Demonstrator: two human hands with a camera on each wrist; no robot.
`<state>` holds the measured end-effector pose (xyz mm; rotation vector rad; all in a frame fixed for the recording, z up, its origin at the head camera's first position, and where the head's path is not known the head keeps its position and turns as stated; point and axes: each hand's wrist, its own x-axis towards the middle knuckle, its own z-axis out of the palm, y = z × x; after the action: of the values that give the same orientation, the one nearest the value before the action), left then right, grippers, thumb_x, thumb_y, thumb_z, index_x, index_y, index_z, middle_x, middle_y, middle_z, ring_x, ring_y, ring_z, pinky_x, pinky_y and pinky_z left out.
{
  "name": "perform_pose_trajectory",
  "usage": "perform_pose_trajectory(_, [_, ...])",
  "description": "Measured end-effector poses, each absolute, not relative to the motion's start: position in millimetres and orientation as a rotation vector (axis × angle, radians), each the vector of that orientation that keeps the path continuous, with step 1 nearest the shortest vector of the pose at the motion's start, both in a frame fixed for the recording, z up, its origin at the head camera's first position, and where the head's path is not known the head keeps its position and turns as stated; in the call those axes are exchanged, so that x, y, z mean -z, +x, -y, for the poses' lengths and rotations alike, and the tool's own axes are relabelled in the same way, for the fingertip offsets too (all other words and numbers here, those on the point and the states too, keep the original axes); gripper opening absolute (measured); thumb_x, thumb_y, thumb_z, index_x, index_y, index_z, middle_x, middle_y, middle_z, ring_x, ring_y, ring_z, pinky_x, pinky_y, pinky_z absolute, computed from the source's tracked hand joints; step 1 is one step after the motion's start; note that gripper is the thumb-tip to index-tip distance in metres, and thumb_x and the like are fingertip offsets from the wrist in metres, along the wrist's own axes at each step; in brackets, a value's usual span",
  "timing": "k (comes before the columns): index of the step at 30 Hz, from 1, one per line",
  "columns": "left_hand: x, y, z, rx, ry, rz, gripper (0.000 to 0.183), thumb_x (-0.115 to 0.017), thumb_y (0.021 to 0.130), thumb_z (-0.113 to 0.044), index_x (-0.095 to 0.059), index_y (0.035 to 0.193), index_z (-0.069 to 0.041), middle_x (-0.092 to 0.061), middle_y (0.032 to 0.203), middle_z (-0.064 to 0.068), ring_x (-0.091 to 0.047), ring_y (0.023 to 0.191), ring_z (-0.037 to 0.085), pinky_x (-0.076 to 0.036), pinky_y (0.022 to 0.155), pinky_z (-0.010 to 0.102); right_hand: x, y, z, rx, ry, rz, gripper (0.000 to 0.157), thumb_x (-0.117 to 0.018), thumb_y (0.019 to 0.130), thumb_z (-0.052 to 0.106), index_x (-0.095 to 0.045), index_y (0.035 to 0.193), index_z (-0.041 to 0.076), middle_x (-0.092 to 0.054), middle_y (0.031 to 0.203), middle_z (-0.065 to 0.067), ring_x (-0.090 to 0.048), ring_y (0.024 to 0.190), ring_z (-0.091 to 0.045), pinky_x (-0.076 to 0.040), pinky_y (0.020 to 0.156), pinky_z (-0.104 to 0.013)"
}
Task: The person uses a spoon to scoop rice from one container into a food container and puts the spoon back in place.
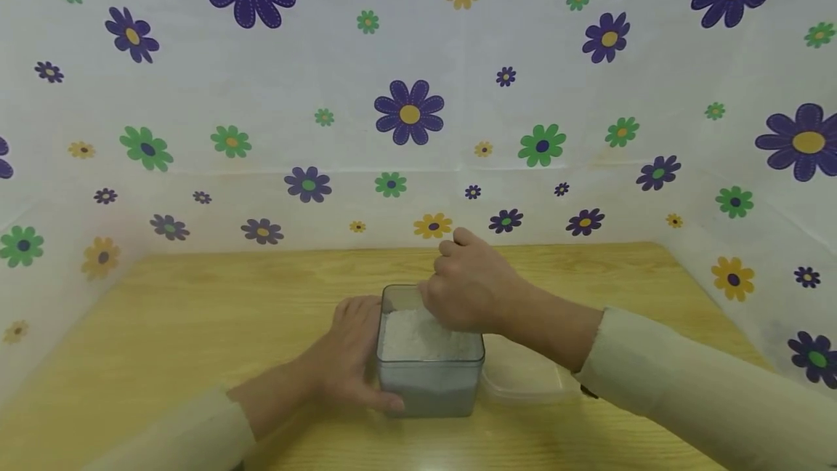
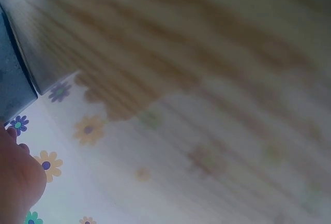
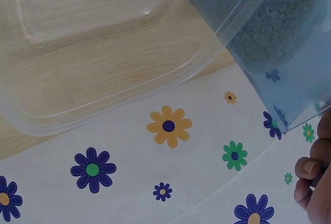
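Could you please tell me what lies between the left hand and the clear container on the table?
The box of pale grains stands between the left hand and the clear container, as the head view shows.

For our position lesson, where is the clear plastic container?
In the head view, the clear plastic container sits on the table, right of the grey bin, near the right forearm.
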<state>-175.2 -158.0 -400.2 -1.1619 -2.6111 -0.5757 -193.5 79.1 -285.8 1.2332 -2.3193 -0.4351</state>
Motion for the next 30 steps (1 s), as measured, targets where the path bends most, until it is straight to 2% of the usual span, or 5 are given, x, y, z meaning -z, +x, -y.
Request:
perform_pose_trajectory(6, [402.5,-176.2,157.5,0.579,-1.168,2.602,0.12,-0.047,0.069,-0.095,-0.035,0.145,-0.003,-0.046,0.137,0.01,-0.04,0.128,0.024,-0.026,0.107,0.052,285.2,-190.0,-86.9,0.419,1.104,2.459,0.053,-0.046,0.099,0.032,-0.042,0.048,0.02,-0.034,0.049,0.006,-0.038,0.055,-0.017,-0.033,0.068,-0.035])
perform_pose_trajectory(9, [401.0,-175.3,157.7,0.599,-1.169,2.601,0.12,-0.046,0.069,-0.095,-0.035,0.144,-0.003,-0.046,0.135,0.01,-0.04,0.127,0.024,-0.025,0.107,0.053,282.6,-188.3,-90.5,0.415,1.088,2.51,0.052,-0.046,0.099,0.041,-0.05,0.052,0.02,-0.037,0.047,0.006,-0.043,0.054,-0.016,-0.037,0.07,-0.036])
perform_pose_trajectory(13, [398.9,-175.4,159.4,0.593,-1.169,2.597,0.12,-0.045,0.069,-0.096,-0.036,0.142,-0.001,-0.047,0.13,0.01,-0.041,0.123,0.024,-0.026,0.105,0.054,278.0,-185.6,-92.8,0.418,1.107,2.568,0.043,-0.054,0.096,0.05,-0.065,0.067,0.02,-0.044,0.049,0.007,-0.047,0.056,-0.015,-0.039,0.072,-0.037])
perform_pose_trajectory(19, [398.1,-177.7,159.2,0.602,-1.17,2.608,0.12,-0.05,0.068,-0.094,-0.036,0.143,-0.001,-0.047,0.133,0.01,-0.041,0.126,0.024,-0.026,0.107,0.053,275.6,-182.9,-92.0,0.396,1.111,2.63,0.029,-0.059,0.091,0.032,-0.066,0.066,0.019,-0.051,0.057,0.006,-0.046,0.065,-0.017,-0.04,0.073,-0.038])
perform_pose_trajectory(30, [398.7,-179.8,158.7,0.598,-1.168,2.628,0.121,-0.052,0.068,-0.093,-0.035,0.143,0.0,-0.046,0.134,0.011,-0.039,0.127,0.026,-0.024,0.107,0.055,277.2,-182.6,-94.9,0.312,0.989,2.766,0.039,-0.055,0.092,0.03,-0.052,0.054,0.02,-0.047,0.056,0.006,-0.048,0.07,-0.017,-0.038,0.083,-0.041])
